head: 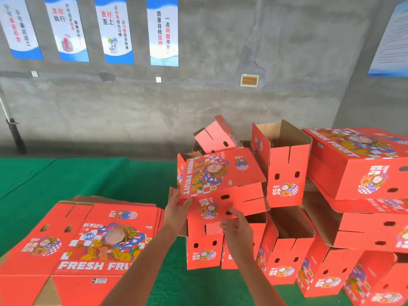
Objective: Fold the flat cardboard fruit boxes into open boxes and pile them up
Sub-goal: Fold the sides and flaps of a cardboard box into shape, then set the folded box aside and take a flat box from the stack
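Left hand (176,208) pinches the box (220,184), right hand (236,226) loose beside it; best set it squarely on the pile (287,250).

flat boxes (88,246) cut off bottom-left

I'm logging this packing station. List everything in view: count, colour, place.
flat boxes: one stack, red, printed, front left on the mat.
folded boxes: many, exact count unclear, red, piled at right.
held box: one, red, on the pile's left side.
mat: one, green, under everything.
posters: four white-and-blue on the grey wall, a fifth at far right.
plaque: one, brown, on the wall.
pole: one, dark, far left.
left hand: grips the held box's near corner.
right hand: fingers at the box's front hole.
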A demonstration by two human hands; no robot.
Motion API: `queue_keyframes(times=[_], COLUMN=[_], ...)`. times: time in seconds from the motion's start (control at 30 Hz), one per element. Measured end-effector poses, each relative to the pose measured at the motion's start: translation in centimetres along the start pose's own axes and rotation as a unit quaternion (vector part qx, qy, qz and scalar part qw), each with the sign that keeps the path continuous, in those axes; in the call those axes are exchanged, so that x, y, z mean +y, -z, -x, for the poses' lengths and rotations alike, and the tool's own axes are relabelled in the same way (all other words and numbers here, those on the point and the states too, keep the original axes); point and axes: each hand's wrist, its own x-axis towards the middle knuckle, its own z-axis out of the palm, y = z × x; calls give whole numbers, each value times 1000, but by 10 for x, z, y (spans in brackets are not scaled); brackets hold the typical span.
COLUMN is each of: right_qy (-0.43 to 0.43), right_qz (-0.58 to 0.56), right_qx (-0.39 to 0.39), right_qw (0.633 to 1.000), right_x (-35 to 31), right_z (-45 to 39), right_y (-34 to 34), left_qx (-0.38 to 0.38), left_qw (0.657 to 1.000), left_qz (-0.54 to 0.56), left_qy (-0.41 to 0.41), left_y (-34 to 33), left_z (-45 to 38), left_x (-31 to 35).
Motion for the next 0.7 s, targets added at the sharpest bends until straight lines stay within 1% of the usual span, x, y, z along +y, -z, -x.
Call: queue_keyframes(times=[0.07, 0.13, 0.23, 0.4, 0.5, 0.57, 0.6, 0.67, 0.7], right_qy=[-13, -24, -21, -25, -41, -43, -40, -33, -30], right_qz=[-13, -10, -3, 17, 17, 17, 25, 44, 47], right_qx=[-2, -20, -38, -60, -72, -99, -117, -159, -177], right_qw=[1000, 999, 999, 998, 996, 994, 992, 986, 983], right_x=[-1, -1, -1, -5, -5, -4, -3, 1, 3], right_z=[8, 14, 24, 36, 46, 55, 61, 73, 80], right_y=[-13, -25, -38, -55, -66, -77, -85, -103, -114], left_qx=[-5, -13, -20, -12, -13, -9, 2, 18, 30], left_qw=[1000, 1000, 1000, 995, 994, 984, 972, 937, 919], left_qz=[-3, -2, -18, -88, -108, -178, -231, -342, -388], left_qy=[-24, -25, -13, 34, 32, -6, -33, -67, -68], left_y=[7, 15, 26, 40, 51, 69, 84, 121, 143], left_z=[2, 5, 11, 16, 27, 34, 39, 51, 57], left_x=[1, 2, 2, -12, -9, -10, -12, -19, -25])
